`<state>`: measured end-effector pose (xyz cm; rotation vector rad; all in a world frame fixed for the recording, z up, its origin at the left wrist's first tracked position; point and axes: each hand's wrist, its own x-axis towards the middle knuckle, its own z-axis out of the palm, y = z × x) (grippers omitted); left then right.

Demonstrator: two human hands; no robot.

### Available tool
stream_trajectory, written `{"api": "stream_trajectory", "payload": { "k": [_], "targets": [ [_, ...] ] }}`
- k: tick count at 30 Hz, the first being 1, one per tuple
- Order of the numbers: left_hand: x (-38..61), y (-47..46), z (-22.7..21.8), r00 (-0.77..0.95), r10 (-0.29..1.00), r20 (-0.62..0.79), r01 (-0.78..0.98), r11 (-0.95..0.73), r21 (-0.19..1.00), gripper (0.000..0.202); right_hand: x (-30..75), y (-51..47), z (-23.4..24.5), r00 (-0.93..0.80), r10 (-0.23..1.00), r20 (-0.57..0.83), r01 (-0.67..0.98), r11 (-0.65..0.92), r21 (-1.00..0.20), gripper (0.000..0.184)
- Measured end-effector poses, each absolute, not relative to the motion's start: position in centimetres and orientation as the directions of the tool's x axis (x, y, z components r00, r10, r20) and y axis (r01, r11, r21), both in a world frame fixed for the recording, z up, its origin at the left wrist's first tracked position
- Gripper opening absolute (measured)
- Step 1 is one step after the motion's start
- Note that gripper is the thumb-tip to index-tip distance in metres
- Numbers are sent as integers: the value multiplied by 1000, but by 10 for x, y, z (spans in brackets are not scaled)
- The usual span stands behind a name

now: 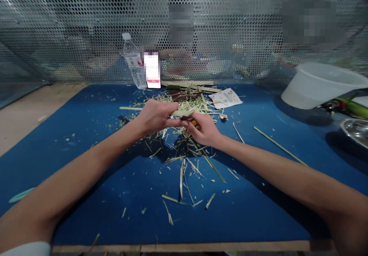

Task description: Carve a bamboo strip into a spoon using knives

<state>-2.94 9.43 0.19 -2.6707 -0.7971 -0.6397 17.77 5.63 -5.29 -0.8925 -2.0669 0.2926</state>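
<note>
From the head camera, the person's left hand (155, 116) and right hand (204, 130) meet just above the middle of a blue mat (86, 144). The left fingers (169, 122) are curled closed around a pale green leaf strip (179, 113), whose thin end runs out past the hand to the left. The right fingers (186, 122) are pinched nearly shut on a small yellow-orange tool (194, 123) with a dark piece at its tip, pressing it against the strip; the fingers hide most of it, so its exact kind cannot be told. Beneath and behind the hands lies a loose heap of shredded plant fibres (184, 102), with more scraps (184, 183) scattered toward the near edge. A dark reddish-brown leaf (184, 94) lies on the heap, and long pale strips (186, 83) lie along the far edge of the mat. Beyond them stand a plastic water bottle (132, 62) and an upright phone (151, 70) with a blurred screen, against a perforated metal screen (86, 25). A printed paper packet (225, 98) lies just right of the heap. Further right sit a white plastic basin (322, 85), a green stalk (353, 108) and a shiny metal dish (356, 131).
</note>
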Motion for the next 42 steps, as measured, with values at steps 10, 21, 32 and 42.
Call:
{"api": "stream_trajectory", "payload": {
  "k": [10, 21, 32, 42],
  "targets": [
    [-29, 94, 1, 751, 454, 480, 565, -817, -112, 65, 178, 57, -53, -383, 688, 616, 484, 718, -500, 34],
    [-29, 93, -1, 699, 459, 548, 579, -813, -58, 62, 178, 56, -52, -375, 695, 613, 483, 711, -511, 31],
    [-32, 97, -2, 731, 415, 541, 548, -830, -103, 62, 178, 57, -55, -407, 682, 607, 495, 723, -481, 29],
    [-38, 101, -6, 738, 332, 587, 525, -830, -191, 64, 177, 53, -48, -343, 680, 648, 420, 728, -541, 28]
  ]
}}
